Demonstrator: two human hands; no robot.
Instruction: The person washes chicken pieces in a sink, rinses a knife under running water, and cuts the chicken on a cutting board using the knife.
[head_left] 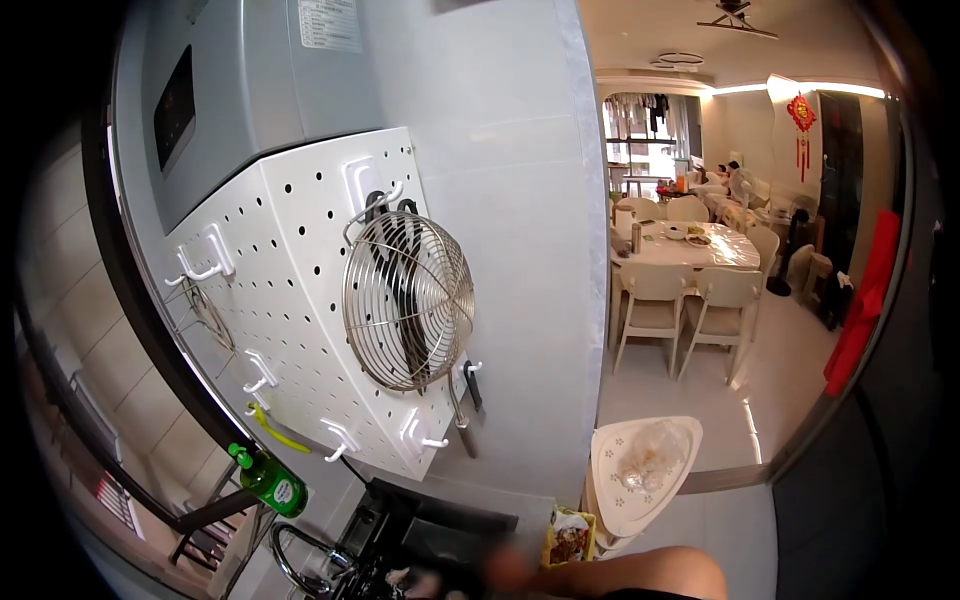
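My right hand [505,568] is a blurred shape at the bottom edge, over the right part of the dark sink [460,538]. Its bare forearm [635,574] comes in from the lower right. Blur hides the fingers and anything they may hold. Left of the hand, small pale pinkish shapes [410,582] show low in the sink, too unclear to name. A curved metal faucet [285,560] stands at the sink's left side, below a green pump bottle [272,482]. I cannot make out my left hand.
A white pegboard [300,290] with hooks holds a wire strainer [408,300] above the sink. Right of the sink stand a yellow bag [568,535] and a white triangular-topped stand [610,490] with a plastic bag. Beyond the doorway are a dining table [700,247] and chairs [655,290].
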